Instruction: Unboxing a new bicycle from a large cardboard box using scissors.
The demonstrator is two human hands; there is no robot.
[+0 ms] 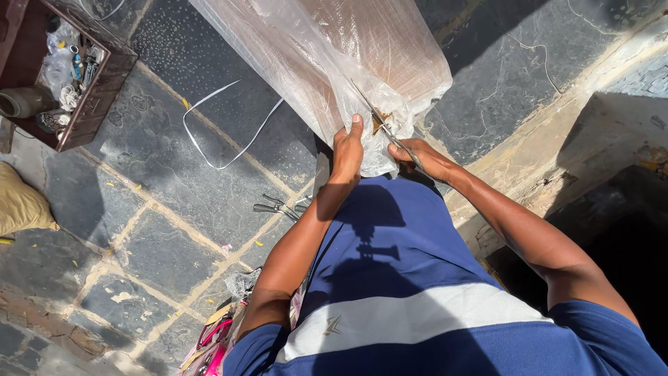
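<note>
A long wooden board wrapped in clear plastic film (334,56) is seen running from 12 o'clock down to the centre. Its near end is gripped by the left hand (346,150), fingers closed on the film. The right hand (423,157) is closed on a thin metal blade (379,118), whose tip is laid against the wrap. At 10 o'clock an open wooden box (97,97) is set on the stone floor (167,244); small metal parts, a roll and plastic bags are held inside it. Pliers (278,207) are laid at 8 o'clock, just beside the left forearm. A white strap (223,125) is looped at 11 o'clock.
</note>
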